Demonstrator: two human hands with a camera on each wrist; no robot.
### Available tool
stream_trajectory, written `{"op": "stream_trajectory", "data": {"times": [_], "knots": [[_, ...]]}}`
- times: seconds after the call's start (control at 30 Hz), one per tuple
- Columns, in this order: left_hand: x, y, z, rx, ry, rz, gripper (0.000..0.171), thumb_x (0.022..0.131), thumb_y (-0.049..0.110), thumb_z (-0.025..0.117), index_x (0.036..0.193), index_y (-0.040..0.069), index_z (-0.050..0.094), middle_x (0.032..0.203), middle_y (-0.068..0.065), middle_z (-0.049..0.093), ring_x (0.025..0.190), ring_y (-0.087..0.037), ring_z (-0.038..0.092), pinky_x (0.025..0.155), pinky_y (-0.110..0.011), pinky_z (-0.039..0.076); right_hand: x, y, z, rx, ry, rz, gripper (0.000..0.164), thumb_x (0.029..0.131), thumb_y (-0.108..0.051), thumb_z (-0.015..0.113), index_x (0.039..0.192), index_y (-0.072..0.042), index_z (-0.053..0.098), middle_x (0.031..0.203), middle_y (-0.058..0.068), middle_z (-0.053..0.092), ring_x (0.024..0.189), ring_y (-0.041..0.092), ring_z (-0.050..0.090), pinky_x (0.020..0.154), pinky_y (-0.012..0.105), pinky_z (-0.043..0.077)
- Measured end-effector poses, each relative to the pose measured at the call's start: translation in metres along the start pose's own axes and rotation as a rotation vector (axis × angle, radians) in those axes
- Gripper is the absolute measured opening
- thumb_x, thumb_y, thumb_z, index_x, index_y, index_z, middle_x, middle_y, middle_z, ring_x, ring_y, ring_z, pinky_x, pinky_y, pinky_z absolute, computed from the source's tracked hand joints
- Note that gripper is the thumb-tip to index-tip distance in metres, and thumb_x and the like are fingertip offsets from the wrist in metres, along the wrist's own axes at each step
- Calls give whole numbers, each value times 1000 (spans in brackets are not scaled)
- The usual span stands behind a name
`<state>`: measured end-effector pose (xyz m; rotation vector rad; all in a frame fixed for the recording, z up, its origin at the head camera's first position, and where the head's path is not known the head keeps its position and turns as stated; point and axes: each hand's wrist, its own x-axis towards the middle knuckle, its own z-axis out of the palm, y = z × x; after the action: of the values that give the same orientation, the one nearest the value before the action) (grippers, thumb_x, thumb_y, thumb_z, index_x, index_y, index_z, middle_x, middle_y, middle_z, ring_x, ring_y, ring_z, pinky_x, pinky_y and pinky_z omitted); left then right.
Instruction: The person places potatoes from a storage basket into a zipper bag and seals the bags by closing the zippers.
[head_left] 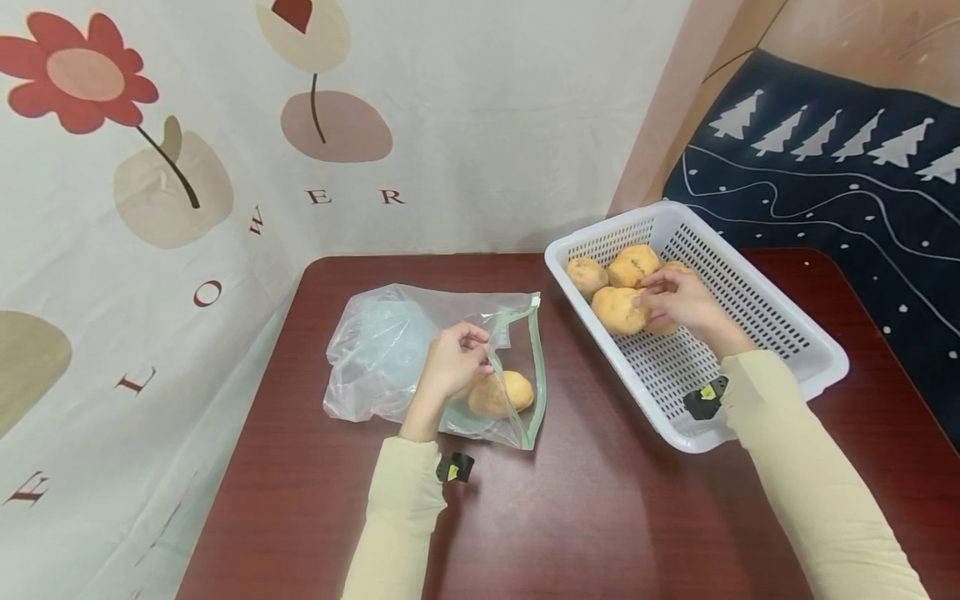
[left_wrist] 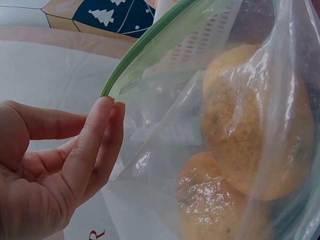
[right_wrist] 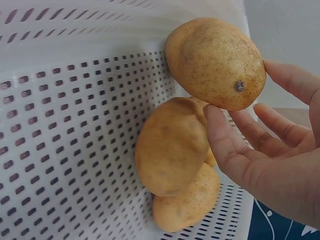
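My left hand (head_left: 455, 360) pinches the green-edged rim of a clear zip bag (left_wrist: 150, 150) lying on its side, its mouth toward the basket. Two potatoes show through the film, one large potato (left_wrist: 257, 122) overlapping a lower potato (left_wrist: 212, 200) in the left wrist view. At the basket's far end my right hand (head_left: 684, 307) has thumb and fingertips round a yellow potato (right_wrist: 215, 62) with a dark spot. Below it in the right wrist view lie another potato (right_wrist: 172, 147) and a further potato (right_wrist: 187, 200).
The white slotted plastic basket (head_left: 776, 312) stands at the right of the dark red table (head_left: 577, 517), several potatoes at its far left end. A printed curtain (head_left: 480, 125) hangs behind the table, with a dark tree-patterned cloth (head_left: 825, 192) at the right.
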<state>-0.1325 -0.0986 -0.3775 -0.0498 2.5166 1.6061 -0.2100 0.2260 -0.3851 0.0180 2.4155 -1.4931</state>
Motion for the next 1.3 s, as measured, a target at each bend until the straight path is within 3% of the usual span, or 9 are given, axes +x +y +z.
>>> {"op": "stream_trajectory", "data": {"times": [0.13, 0.43, 0.8, 1.3], "knots": [[0, 1, 0, 26, 6, 6, 14, 84, -3, 58, 97, -6, 60, 84, -14, 61, 69, -23, 61, 64, -28, 59, -2, -2, -5, -1, 14, -29, 45, 86, -10, 63, 120, 11, 43, 104, 17, 49, 73, 11, 56, 67, 31, 59], [0, 1, -1, -13, 3, 3, 15, 83, -4, 57, 98, -8, 59, 85, -15, 60, 67, -23, 62, 65, -33, 60, -5, -10, -14, -1, 34, 4, 47, 87, -14, 62, 123, 7, 42, 105, 14, 49, 72, 14, 57, 69, 32, 59], [1, 0, 0, -31, -5, -1, 15, 83, -5, 56, 98, -9, 59, 85, -16, 59, 67, -25, 63, 65, -35, 60, -12, -19, -21, 89, 38, 22, 50, 85, -15, 66, 123, 5, 41, 102, 8, 48, 68, 11, 53, 64, 23, 57], [1, -1, 1, -57, -18, -18, 16, 84, -6, 55, 99, -9, 58, 86, -17, 58, 68, -27, 62, 67, -37, 60, -15, -28, -25, 107, 48, -30, 41, 85, -13, 65, 117, 2, 45, 96, 2, 52, 72, 11, 57, 69, 26, 59]]}}
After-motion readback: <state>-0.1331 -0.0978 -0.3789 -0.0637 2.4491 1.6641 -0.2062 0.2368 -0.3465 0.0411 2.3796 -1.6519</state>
